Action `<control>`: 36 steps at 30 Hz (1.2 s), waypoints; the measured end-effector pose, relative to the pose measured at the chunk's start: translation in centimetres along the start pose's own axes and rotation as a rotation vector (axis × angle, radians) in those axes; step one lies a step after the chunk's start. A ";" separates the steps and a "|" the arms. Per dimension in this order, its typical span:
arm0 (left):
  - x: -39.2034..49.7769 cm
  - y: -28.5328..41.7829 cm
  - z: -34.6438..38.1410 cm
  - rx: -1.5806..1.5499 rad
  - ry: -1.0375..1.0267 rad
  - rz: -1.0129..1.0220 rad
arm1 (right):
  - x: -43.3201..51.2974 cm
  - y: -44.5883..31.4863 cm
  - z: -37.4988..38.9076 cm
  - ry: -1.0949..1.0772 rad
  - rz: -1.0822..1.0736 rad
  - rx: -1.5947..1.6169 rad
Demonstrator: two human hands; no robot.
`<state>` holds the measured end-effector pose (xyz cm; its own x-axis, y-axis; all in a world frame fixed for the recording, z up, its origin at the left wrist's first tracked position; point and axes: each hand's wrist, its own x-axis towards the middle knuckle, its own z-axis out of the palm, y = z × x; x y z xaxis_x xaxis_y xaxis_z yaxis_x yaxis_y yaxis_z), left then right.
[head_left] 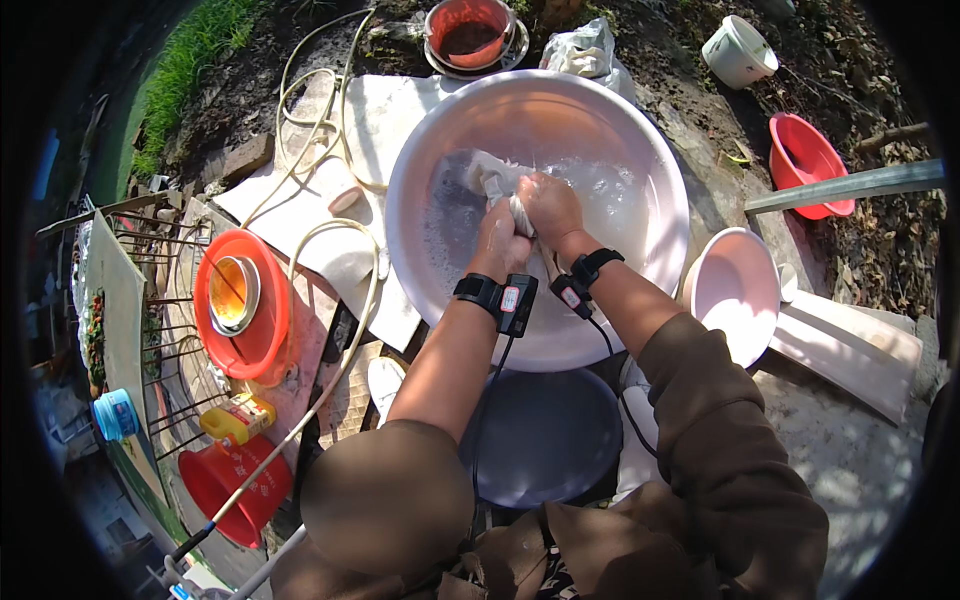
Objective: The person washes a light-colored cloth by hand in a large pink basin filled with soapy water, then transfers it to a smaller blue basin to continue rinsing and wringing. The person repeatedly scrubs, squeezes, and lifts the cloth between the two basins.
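A large pale plastic basin holds cloudy, sudsy water. Over it, my left hand and my right hand are close together, both closed on a wet white cloth. Part of the cloth hangs to the upper left of my hands, low over the suds; whether it touches the water I cannot tell. The cloth between my fists looks bunched and twisted. Each wrist wears a black strap with a small device and a cable.
Below the large basin lies a dark round basin. A pink basin is at right, a red basin at left. A yellow bottle lies by a red bucket. A pale hose loops along the left side.
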<state>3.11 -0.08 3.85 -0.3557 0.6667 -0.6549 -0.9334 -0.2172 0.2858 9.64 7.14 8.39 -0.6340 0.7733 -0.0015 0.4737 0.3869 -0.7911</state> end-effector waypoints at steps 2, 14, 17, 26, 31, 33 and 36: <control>0.1 0.7 -0.6 -0.001 0.042 0.019 | -1.1 0.2 -0.2 -0.188 -0.101 -0.007; -0.1 0.3 2.3 -0.273 -0.354 0.154 | -1.1 4.3 -1.6 -0.102 -0.475 -0.051; -0.5 0.4 1.7 -0.151 -0.346 0.068 | 0.0 5.5 0.3 0.027 -0.297 0.058; 3.7 -5.4 -1.2 0.237 0.443 0.132 | -0.3 13.5 3.0 -0.499 -0.189 -0.520; 3.6 -5.1 -0.7 0.007 0.044 0.096 | -0.8 6.2 0.0 -0.395 -0.193 0.021; 3.1 -3.9 -0.5 -0.153 -0.182 -0.106 | -1.4 2.4 -2.0 -0.395 -0.265 0.010; 2.1 -2.5 0.5 -0.233 -0.287 -0.069 | -2.7 -0.9 -4.4 -0.454 -0.133 0.172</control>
<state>4.70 2.22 2.07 -0.2948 0.8510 -0.4347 -0.9523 -0.2994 0.0598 13.59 6.90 11.82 -0.9021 0.4117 -0.1293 0.2872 0.3491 -0.8920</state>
